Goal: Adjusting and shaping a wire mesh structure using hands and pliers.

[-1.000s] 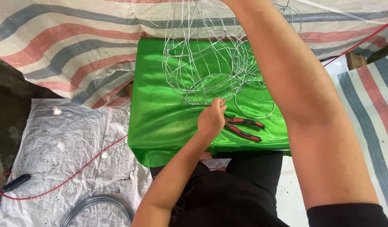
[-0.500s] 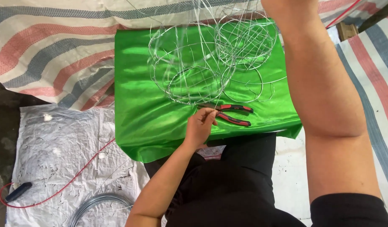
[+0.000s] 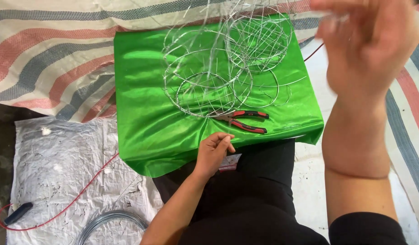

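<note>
A wire frame (image 3: pixel 227 68) of thin silvery rings and struts stands on a shiny green cloth (image 3: pixel 150 127) spread over a low block in front of me. Pliers (image 3: pixel 246 120) with red and black handles lie on the cloth at the frame's near edge. My left hand (image 3: pixel 214 152) hovers at the cloth's near edge, just short of the pliers, fingers curled with thumb against forefinger and nothing visible in them. My right hand (image 3: pixel 368 41) is raised close to the camera at the upper right, blurred by motion; whether it grips a wire is unclear.
A red, grey and white striped tarp (image 3: pixel 46 59) lies behind and to the left. A crumpled white plastic sheet (image 3: pixel 59 172) covers the floor at left, with a red cable (image 3: pixel 82 195), a black-handled tool (image 3: pixel 19 212) and a coil of grey wire (image 3: pixel 109 221).
My left hand has drawn back from the wire frame beside the pliers to the cloth's near edge. My right hand has swung right and nearer the camera. The view has shifted.
</note>
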